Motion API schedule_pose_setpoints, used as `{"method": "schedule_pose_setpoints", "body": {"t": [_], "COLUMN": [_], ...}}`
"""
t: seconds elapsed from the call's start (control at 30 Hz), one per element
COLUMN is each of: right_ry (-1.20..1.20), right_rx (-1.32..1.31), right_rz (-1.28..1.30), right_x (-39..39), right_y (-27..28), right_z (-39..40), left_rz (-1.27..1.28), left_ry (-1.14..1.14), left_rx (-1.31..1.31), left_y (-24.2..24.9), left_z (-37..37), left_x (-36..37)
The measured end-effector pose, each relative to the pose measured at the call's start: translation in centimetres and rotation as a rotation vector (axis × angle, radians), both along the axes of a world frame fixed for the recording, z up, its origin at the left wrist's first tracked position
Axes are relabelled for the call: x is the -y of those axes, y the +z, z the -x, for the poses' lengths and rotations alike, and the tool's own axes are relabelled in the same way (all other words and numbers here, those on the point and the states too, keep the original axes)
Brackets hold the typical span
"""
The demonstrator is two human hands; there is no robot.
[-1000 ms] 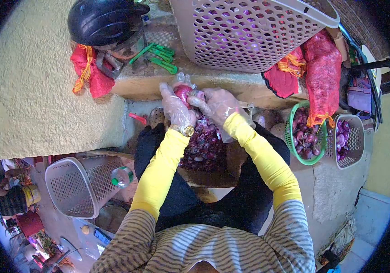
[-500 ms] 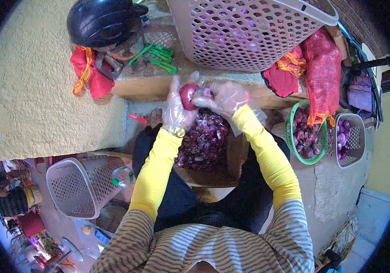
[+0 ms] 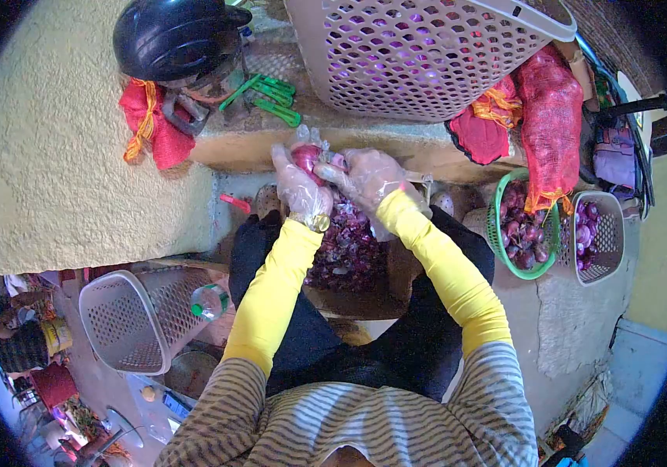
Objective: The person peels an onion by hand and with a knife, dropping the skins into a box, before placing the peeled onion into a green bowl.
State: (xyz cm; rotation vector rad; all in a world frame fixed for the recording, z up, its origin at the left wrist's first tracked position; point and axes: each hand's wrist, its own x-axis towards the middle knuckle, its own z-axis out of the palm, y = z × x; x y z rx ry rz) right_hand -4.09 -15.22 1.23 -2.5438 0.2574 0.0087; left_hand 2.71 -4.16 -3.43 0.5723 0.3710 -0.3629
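A red onion (image 3: 306, 161) is held in my left hand (image 3: 300, 191), its gloved fingers wrapped around it. My right hand (image 3: 374, 174), in a clear plastic glove too, has its thumb and fingers closed against the onion's right side. Something small and pinkish shows between those fingers, but I cannot make out what it is. Below both hands, a cardboard box (image 3: 401, 289) between my knees holds a heap of purple onion skins (image 3: 349, 253).
A large perforated basket (image 3: 395, 66) of onions stands on the ledge ahead, near green-handled cutters (image 3: 275, 97) and a black helmet (image 3: 177, 39). To the right are a green basket (image 3: 491, 226) of onions and a red mesh sack (image 3: 555, 124). A grey basket (image 3: 119, 323) lies left.
Both hands and the onion have shifted left and slightly, with my right forearm following. The left hand has turned so more of the onion faces up.
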Motion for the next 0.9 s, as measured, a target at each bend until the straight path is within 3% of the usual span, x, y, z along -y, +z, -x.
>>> {"method": "schedule_pose_setpoints", "body": {"t": [0.3, 0.37, 0.4, 0.43, 0.5, 0.57, 0.63, 0.9], "right_ry": [-0.08, -0.063, -0.046, -0.044, 0.068, 0.059, 0.103, 0.016], "right_rx": [-0.079, -0.106, -0.13, -0.13, -0.002, 0.034, 0.025, -0.003], "right_rz": [-0.407, -0.38, -0.354, -0.355, 0.022, 0.127, 0.175, 0.117], "right_x": [-0.3, 0.8, 1.5, 2.1, 3.0, 2.9, 2.7, 0.7], "right_y": [-0.6, -0.3, 0.0, 0.6, 1.8, 1.8, 1.8, 0.5], "right_z": [0.1, -0.1, -0.3, -0.2, -0.1, -0.1, -0.2, -0.4], "left_rz": [-0.234, -0.143, 0.034, 0.032, 0.167, 0.184, 0.144, 0.178], "left_ry": [0.092, -0.07, -0.211, -0.21, -0.501, -0.503, -0.354, -0.182], "left_rx": [0.164, 0.325, 0.249, 0.25, 0.036, -0.02, -0.102, -0.065], "left_y": [1.2, 1.2, 1.4, 1.9, 2.8, 1.9, 0.5, -0.2], "left_z": [0.5, -0.1, -0.2, -0.3, -0.4, -0.5, -0.7, -0.2], "left_x": [0.4, 0.3, -0.3, -1.0, -1.9, -1.5, -1.0, -0.7]}}
